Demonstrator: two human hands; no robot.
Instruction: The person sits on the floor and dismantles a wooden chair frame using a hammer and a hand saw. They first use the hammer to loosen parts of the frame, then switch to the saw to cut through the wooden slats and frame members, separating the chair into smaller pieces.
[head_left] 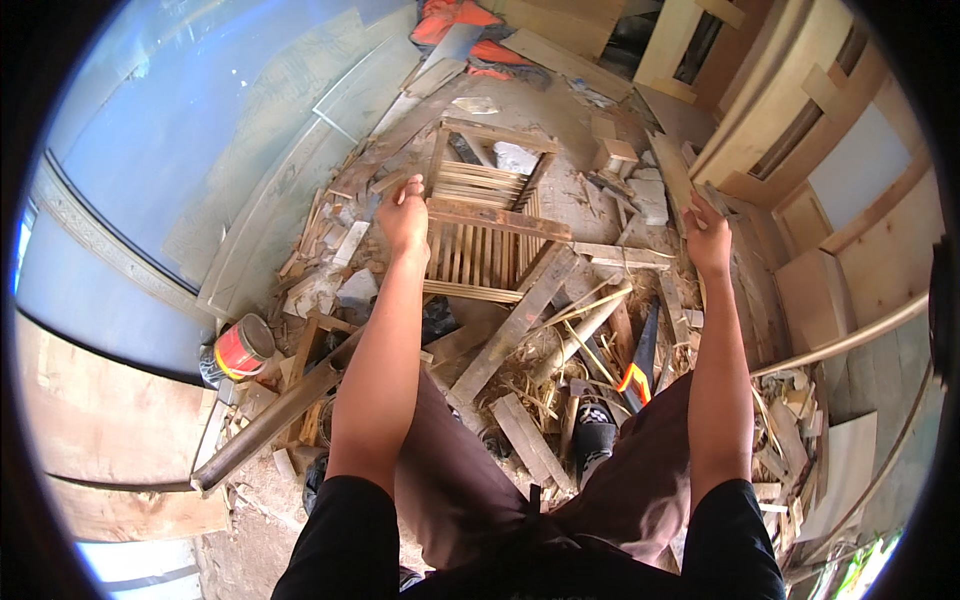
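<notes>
My left hand (403,215) is raised in front of me, fingers curled in, with nothing visible in it. It appears beside the left edge of a slatted wooden frame (480,232) lying on the ground. Far to the right, my right hand (708,232) is also raised, its fingers apart and bent, holding nothing. Wooden door panels (790,150) lean behind it. Between my forearms lie a loose wooden plank (515,325) and a hand saw (640,362) with an orange and black handle. Neither hand visibly touches anything.
A red paint can (243,347) stands at the left by a long dark wooden bar (270,425). Large bluish sheets (230,110) line the left wall. Wood scraps and rubble surround my feet. Orange and dark cloth (460,30) lies at the far end.
</notes>
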